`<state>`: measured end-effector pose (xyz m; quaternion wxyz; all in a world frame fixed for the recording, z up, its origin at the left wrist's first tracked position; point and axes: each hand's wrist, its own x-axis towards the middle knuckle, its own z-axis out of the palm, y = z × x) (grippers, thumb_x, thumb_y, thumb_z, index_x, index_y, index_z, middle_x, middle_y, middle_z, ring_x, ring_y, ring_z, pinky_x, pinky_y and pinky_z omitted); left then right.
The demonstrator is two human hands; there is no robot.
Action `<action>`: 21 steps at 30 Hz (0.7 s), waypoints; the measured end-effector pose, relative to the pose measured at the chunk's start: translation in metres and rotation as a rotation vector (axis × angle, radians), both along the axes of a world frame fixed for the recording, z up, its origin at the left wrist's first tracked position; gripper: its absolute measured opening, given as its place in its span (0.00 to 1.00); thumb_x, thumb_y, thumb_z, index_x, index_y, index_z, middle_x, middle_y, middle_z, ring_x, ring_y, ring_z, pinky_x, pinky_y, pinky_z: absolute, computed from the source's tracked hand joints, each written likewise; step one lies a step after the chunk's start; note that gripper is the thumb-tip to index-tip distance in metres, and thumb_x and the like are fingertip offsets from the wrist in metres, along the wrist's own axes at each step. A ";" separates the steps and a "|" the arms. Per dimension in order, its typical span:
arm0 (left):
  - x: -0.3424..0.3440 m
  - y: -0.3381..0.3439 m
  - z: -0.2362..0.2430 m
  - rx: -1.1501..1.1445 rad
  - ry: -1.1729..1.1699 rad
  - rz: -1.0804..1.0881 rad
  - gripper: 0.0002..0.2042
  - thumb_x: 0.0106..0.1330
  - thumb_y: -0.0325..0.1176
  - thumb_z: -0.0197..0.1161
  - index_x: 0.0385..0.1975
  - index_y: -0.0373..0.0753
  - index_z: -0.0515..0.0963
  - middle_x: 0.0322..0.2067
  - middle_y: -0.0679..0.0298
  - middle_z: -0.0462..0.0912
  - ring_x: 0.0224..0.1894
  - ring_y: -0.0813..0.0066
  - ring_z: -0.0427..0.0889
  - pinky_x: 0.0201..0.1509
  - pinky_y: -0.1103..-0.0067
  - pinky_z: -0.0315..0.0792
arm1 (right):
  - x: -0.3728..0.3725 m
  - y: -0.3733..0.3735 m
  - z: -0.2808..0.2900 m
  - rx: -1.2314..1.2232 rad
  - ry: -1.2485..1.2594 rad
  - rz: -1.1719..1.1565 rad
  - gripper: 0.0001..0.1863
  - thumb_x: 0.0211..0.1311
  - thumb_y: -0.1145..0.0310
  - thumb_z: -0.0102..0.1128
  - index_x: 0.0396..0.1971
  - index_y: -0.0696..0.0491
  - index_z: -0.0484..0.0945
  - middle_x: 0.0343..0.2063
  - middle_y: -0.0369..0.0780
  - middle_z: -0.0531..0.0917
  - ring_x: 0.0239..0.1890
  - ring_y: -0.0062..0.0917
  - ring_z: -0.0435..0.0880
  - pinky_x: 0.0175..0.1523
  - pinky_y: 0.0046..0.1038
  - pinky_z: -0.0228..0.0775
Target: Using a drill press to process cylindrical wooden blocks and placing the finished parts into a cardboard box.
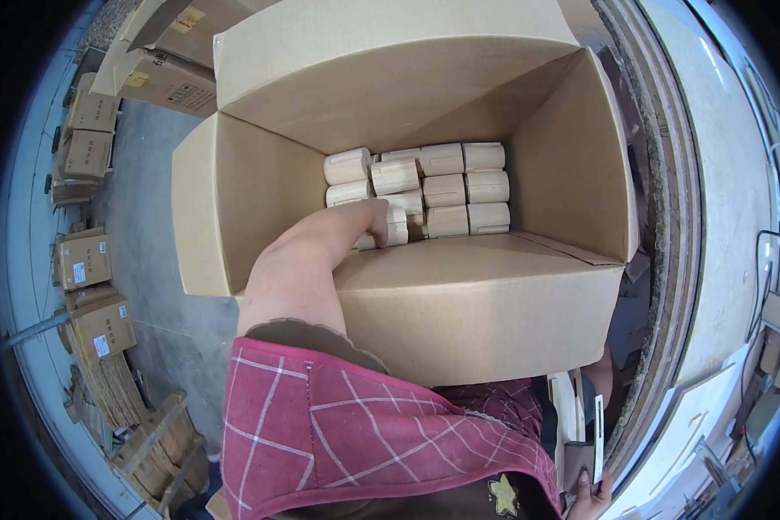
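checked magenta garment with yellow star emblem: foreground. far left: cartons with white labels, print too small to read. center: left hand touches a wooden cylinder inside the open cardboard box; finger closure is hidden, cannot be told. further cylinders lie in rows alongside. lower right: right hand at white slotted strip; closure cannot be told.
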<state>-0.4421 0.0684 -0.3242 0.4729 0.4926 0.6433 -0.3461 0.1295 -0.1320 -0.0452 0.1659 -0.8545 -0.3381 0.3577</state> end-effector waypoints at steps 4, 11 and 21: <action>-0.001 -0.010 0.003 0.117 -0.015 -0.011 0.45 0.28 0.43 0.74 0.50 0.32 0.60 0.50 0.50 0.66 0.48 0.58 0.70 0.49 0.70 0.68 | -0.020 0.007 0.006 0.065 0.002 -0.051 0.11 0.51 0.78 0.57 0.37 0.57 0.73 0.17 0.34 0.74 0.09 0.11 0.60 0.12 0.17 0.48; 0.014 0.020 0.031 0.669 0.295 0.255 0.37 0.37 0.41 0.71 0.49 0.36 0.61 0.48 0.55 0.62 0.53 0.59 0.63 0.54 0.71 0.64 | -0.001 -0.002 0.001 -0.010 0.018 -0.012 0.11 0.51 0.77 0.58 0.37 0.57 0.73 0.21 0.34 0.75 0.13 0.12 0.63 0.14 0.16 0.50; 0.022 0.043 0.044 0.902 0.099 0.166 0.33 0.38 0.39 0.70 0.45 0.36 0.62 0.47 0.53 0.63 0.52 0.57 0.64 0.56 0.71 0.61 | -0.015 0.001 0.007 -0.001 -0.022 -0.001 0.16 0.49 0.75 0.61 0.40 0.56 0.71 0.20 0.35 0.74 0.15 0.16 0.69 0.15 0.17 0.58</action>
